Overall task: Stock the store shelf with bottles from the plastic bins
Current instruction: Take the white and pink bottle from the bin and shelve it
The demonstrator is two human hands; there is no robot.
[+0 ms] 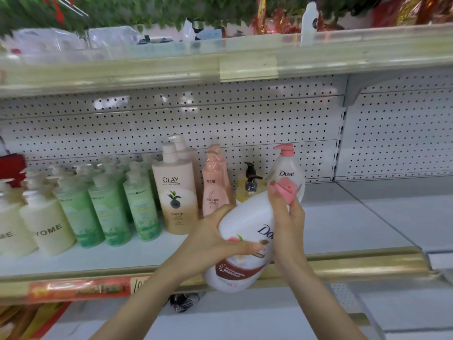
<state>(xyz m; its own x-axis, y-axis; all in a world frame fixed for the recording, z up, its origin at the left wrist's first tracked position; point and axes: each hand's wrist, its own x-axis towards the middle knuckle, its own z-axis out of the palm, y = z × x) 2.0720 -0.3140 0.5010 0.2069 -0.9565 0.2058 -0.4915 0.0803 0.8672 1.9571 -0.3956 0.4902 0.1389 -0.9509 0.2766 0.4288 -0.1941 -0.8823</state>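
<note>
Both hands on one white Dove bottle point(245, 244); held in air just in front of the shelf point(355, 217), over its gold trim point(355, 265); not set down. Bottle tilted: base low and toward cam, pump end up and to the R; label faces cam. L hand point(210, 241) wraps the body from the left side, fingers curled behind, thumb lying across the label. R hand point(288, 217) up at the neck, fingers curled round the pink pump head point(285, 193); so both hands grip the same bottle.

Shelf stock, L to R: cream YOME bottles point(46, 224) at far left; green bottles point(107, 207) in several rows front-to-back; two Olay bottles point(175, 195), one behind the other; slim pink bottle point(215, 185); short yellow bottle point(244, 193) w/ black pump, partly hidden behind the held one; 2nd Dove bottle point(286, 171) w/ pink pump, just behind the R hand's fingertips; can't tell if they touch it. All of these stand upright.

Behind the stock: white pegboard point(220, 114). Above: upper shelf point(171, 69) w/ clear packets, blurred; greenery and red/gold decor higher up, also blurred. Red price strip point(78, 288) on the trim at lower left; text unreadable. Lower shelf point(245, 322) runs under both forearms; small dark item point(183, 301) sits just below the trim, can't ID.
</note>
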